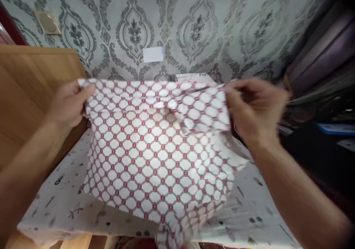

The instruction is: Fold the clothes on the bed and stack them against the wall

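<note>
A white cloth (pixel 155 156) with a dark lattice and red dots hangs stretched between my hands, its upper edge folded over. My left hand (pixel 69 103) pinches its upper left corner, thumb in front. At the upper right, my right hand (pixel 256 106) grips the other end of the folded band; its fingers are blurred by motion. The lower part of the cloth drapes down over the table's near edge, bunched at the bottom middle.
Beneath lies a table with a patterned cover (pixel 63 201). A wooden cabinet (pixel 33 93) stands at left. The papered wall behind bears a white card (pixel 153 54) and a square plate (pixel 47 22). A paper with writing (pixel 194 78) is behind the cloth. Dark shelving holds items at right.
</note>
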A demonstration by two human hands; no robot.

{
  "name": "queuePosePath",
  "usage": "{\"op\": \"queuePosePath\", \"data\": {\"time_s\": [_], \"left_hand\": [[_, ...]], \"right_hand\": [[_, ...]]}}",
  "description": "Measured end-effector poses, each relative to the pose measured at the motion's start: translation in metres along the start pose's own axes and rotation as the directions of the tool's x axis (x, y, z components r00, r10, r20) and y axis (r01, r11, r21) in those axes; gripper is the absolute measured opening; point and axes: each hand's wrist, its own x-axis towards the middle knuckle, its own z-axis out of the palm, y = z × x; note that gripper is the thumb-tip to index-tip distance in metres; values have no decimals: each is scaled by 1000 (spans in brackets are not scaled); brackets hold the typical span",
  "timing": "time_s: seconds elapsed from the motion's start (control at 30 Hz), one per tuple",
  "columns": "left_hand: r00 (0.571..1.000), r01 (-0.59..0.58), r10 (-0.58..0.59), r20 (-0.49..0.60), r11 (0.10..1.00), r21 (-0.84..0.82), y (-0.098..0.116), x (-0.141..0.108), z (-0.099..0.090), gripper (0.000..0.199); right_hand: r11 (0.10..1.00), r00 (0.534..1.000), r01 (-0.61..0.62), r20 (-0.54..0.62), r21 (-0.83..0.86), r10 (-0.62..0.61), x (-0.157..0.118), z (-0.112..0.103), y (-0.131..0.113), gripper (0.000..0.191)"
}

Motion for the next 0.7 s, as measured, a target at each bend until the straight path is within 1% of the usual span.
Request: {"op": "queuePosePath", "data": {"time_s": [0.03, 0.07, 0.1, 0.13, 0.17, 0.2, 0.23, 0.27, 0.33, 0.37, 0.4, 0.47, 0.53, 0.6, 0.7], "left_hand": [[998, 59, -59, -2, 997, -40, -14, 4, 12, 30], [990, 140, -139, 19, 988, -58, -31, 7, 24, 28], [972, 228, -225, 73, 973, -28, -52, 8, 36, 26], [937, 323, -326, 121, 945, 49, -74, 7, 47, 26], [890, 398, -419, 178, 906, 143, -97, 4, 56, 26], [847, 446, -492, 200, 864, 234, -119, 0, 64, 26], [817, 469, -541, 201, 825, 315, -139, -6, 69, 27], [801, 471, -563, 203, 803, 365, -155, -12, 72, 28], [798, 474, -569, 196, 795, 380, -175, -25, 72, 31], [796, 483, -570, 202, 801, 354, -179, -30, 70, 33], [787, 506, -582, 207, 800, 322, -180, -35, 67, 35], [750, 556, -618, 236, 782, 281, -175, -46, 62, 40], [713, 577, -638, 292, 769, 274, -167, -58, 58, 45], [683, 569, -632, 367, 775, 275, -158, -72, 55, 49], [634, 560, -625, 456, 777, 287, -148, -95, 51, 54]], "right_hand": [[996, 988, -70, 142, 49, 63, -3, 16, 21, 20], [980, 946, -190, 279, 65, 165, -8, 34, 44, 20], [946, 871, -323, 398, 22, 288, -17, 51, 66, 22], [908, 798, -415, 453, -65, 397, -28, 67, 87, 23], [867, 747, -467, 448, -172, 491, -41, 80, 106, 23], [838, 709, -472, 448, -273, 545, -56, 90, 122, 24], [815, 676, -460, 456, -352, 578, -71, 95, 134, 27], [806, 650, -436, 479, -400, 590, -87, 97, 142, 30], [809, 612, -375, 535, -453, 583, -118, 90, 149, 37], [815, 606, -344, 553, -466, 572, -132, 83, 148, 40], [820, 610, -311, 562, -480, 560, -145, 73, 144, 43], [824, 638, -241, 556, -513, 532, -170, 51, 130, 49], [816, 671, -171, 541, -552, 507, -195, 27, 109, 52], [807, 699, -114, 530, -580, 480, -217, 4, 85, 51], [814, 730, -60, 531, -578, 430, -245, -21, 49, 51]]}}
